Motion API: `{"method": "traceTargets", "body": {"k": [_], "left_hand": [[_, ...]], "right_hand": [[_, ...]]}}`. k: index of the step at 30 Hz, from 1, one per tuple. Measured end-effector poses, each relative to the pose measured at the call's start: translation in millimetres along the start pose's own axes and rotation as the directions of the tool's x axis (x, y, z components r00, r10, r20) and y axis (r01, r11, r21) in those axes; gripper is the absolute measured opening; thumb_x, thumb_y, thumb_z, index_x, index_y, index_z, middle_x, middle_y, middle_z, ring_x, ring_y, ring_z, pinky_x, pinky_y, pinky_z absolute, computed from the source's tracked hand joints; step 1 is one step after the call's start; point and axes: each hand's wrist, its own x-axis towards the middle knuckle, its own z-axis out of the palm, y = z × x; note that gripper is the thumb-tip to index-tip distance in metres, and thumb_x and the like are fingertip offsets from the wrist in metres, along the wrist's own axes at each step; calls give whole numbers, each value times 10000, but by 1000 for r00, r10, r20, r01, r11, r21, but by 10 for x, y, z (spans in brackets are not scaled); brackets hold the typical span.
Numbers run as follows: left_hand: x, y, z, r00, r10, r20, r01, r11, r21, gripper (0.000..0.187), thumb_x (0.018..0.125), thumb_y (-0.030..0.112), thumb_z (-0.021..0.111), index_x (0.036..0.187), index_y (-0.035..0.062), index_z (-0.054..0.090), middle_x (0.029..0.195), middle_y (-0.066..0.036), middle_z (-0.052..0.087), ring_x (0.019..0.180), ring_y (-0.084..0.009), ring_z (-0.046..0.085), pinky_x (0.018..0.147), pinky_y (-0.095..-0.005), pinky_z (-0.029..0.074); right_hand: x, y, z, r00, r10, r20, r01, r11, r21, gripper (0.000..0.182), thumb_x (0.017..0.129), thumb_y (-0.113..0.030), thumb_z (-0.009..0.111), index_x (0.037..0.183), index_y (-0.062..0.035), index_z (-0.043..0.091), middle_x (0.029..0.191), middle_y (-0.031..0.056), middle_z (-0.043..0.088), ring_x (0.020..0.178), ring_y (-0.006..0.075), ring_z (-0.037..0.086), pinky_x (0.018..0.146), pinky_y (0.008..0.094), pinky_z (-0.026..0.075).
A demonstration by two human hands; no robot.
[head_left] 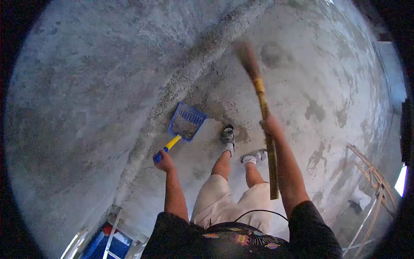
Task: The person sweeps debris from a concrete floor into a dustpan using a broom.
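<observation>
My left hand is wrapped round the blue end of a yellow handle. That handle belongs to a blue slotted scoop, with grey debris lying in its pan. My right hand grips the long wooden stick of a broom, a little below its yellow binding. The brown bristles are smeared by motion and point up and away, over the grey floor to the right of a rough ridge. The lower part of the stick runs back along my right forearm.
A rough raised ridge crosses the grey concrete diagonally. My feet in sandals stand between the scoop and the broom. A wooden frame leans at the right beside a white bag. A blue object and a white ladder-like frame are at lower left.
</observation>
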Motion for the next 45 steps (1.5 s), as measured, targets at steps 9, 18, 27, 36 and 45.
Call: {"method": "traceTargets", "body": {"k": [9, 18, 27, 36, 45], "left_hand": [[239, -630, -399, 989, 143, -29, -145, 985, -96, 255, 755, 206, 700, 842, -14, 603, 846, -132, 639, 761, -241, 625, 698, -344, 504], [95, -1181, -565, 946, 321, 50, -323, 945, 44, 256, 756, 226, 702, 783, -11, 607, 790, -127, 628, 723, -241, 615, 666, -329, 489], [296, -1403, -686, 923, 365, 123, -380, 916, 127, 290, 781, 248, 675, 750, -31, 600, 722, -119, 618, 672, -243, 594, 621, -358, 465], [353, -1309, -596, 922, 372, 104, -376, 926, 22, 232, 804, 194, 642, 703, -9, 589, 753, -139, 607, 686, -253, 583, 631, -354, 453], [465, -1282, -455, 890, 428, 157, -449, 883, 136, 222, 808, 202, 617, 710, 3, 598, 711, -141, 603, 695, -323, 570, 757, -420, 464]], "right_hand": [[-1589, 322, 1015, 890, 109, 443, 139, 861, -490, 625, 671, -75, 542, 1274, -114, 383, 855, 228, 607, 803, 392, 598, 690, 459, 487], [-2277, 847, 595, 964, -61, 261, -27, 947, 322, 876, 665, 44, 559, 1419, -202, 187, 817, 74, 574, 564, 188, 512, 523, 308, 456], [-645, 170, 183, 999, -54, 4, 48, 905, 423, 876, 684, 33, 576, 1418, -221, 171, 802, 87, 550, 495, 148, 478, 429, 299, 441], [1089, -574, 1023, 972, -164, 170, 128, 971, 201, 847, 715, -4, 582, 1415, -145, 128, 742, 109, 528, 489, 187, 496, 410, 328, 433], [-1143, 383, 1429, 923, 53, 381, 101, 923, -372, 922, 618, 3, 535, 1412, -199, 111, 950, 308, 560, 873, 422, 574, 734, 460, 462]]}}
